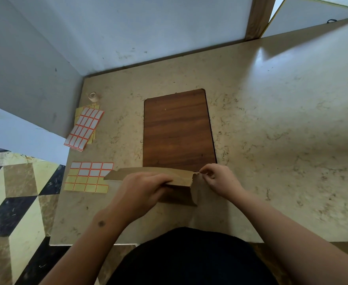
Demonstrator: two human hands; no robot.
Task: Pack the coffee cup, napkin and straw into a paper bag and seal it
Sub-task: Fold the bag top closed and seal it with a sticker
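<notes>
A brown paper bag (181, 179) stands at the near edge of the beige marble table (271, 120), its top folded over into a flat flap. My left hand (146, 188) presses down on the fold, fingers curled over the flap. My right hand (220, 177) pinches the flap's right end between thumb and fingertips. The coffee cup, napkin and straw are not visible; the bag's inside is hidden.
A dark wooden board (178, 130) lies flat just beyond the bag. Left of it are two sheets of red-bordered labels (84, 126), (88, 176) and a small tape roll (92, 97). Blue-white walls close the back and left. The floor drops off at left.
</notes>
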